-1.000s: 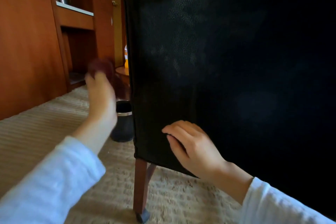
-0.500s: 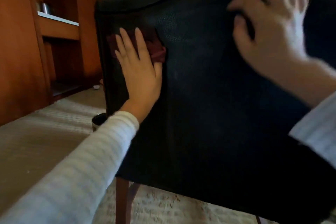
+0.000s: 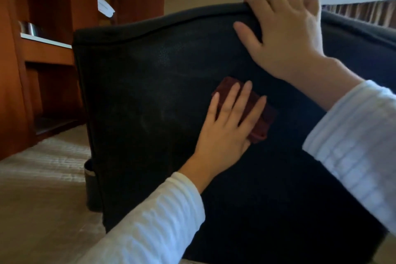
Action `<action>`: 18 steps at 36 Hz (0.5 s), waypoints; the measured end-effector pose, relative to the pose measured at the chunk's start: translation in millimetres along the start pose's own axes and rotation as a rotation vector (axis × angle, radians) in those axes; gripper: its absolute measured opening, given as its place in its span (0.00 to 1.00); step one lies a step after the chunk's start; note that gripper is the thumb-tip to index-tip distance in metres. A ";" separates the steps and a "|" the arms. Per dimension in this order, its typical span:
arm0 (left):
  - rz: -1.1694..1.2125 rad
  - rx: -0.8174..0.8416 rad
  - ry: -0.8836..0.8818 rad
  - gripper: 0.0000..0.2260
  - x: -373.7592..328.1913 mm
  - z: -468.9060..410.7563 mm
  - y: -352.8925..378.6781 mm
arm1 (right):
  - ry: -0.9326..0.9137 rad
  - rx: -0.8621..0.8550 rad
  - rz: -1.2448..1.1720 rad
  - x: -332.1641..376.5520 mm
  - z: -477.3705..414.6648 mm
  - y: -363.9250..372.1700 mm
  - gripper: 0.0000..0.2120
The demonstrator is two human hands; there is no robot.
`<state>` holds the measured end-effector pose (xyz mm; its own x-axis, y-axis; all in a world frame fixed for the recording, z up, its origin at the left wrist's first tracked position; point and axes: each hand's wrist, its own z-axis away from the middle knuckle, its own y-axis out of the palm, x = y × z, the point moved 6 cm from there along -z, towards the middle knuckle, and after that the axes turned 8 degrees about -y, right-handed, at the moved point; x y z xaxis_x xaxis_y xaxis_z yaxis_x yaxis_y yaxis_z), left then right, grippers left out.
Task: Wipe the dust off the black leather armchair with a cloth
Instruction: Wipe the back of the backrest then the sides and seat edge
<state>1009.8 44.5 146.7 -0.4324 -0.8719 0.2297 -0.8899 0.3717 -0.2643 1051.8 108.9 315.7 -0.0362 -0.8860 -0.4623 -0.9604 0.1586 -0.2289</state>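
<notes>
Pressing one cloth (image 3: 262, 117) on one armchair (image 3: 150, 96): left hand (image 3: 225, 130); right hand (image 3: 285, 36) on top.

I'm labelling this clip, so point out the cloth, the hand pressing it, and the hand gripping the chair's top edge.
dark red cloth (image 3: 264, 119), head view, exposed folded part right of the fingers.
left hand (image 3: 225, 133), head view, back of the hand.
right hand (image 3: 287, 36), head view, back of the hand.

Legible text, labels, brands, numbers: none. Possible exception: white paper (image 3: 105, 6) on the wooden shelving, up and left of both hands; any printing there is too blurred to read.
</notes>
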 end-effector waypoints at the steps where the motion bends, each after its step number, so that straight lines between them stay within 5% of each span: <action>1: -0.003 -0.002 -0.042 0.34 9.6 0.8 -2.2 | 0.000 0.001 -0.001 0.3 0.1 0.4 0.29; 5: -0.019 0.001 -0.312 0.35 83.1 20.5 -10.4 | 0.004 0.018 -0.013 -1.3 0.1 -0.6 0.31; 9: 0.107 -0.041 -0.834 0.34 193.6 59.3 -28.3 | -0.005 0.036 -0.032 -1.2 -0.6 -2.1 0.31; 11: 0.164 -0.088 -0.957 0.32 207.7 59.2 -32.9 | 0.003 0.029 -0.036 -0.6 -1.0 -1.8 0.31; 14: 0.159 -0.094 -0.909 0.33 173.0 28.9 -31.5 | 0.048 0.002 -0.053 0.4 -1.7 -3.1 0.29; 18: 0.109 -0.104 -0.635 0.35 71.7 -20.2 -25.8 | 0.067 -0.053 -0.108 -1.5 -3.3 -5.6 0.25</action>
<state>998.8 -21.1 189.0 -0.3798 -0.8343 -0.3997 -0.8689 0.4700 -0.1554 1056.4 107.9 320.6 0.0517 -0.9243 -0.3783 -0.9729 0.0390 -0.2281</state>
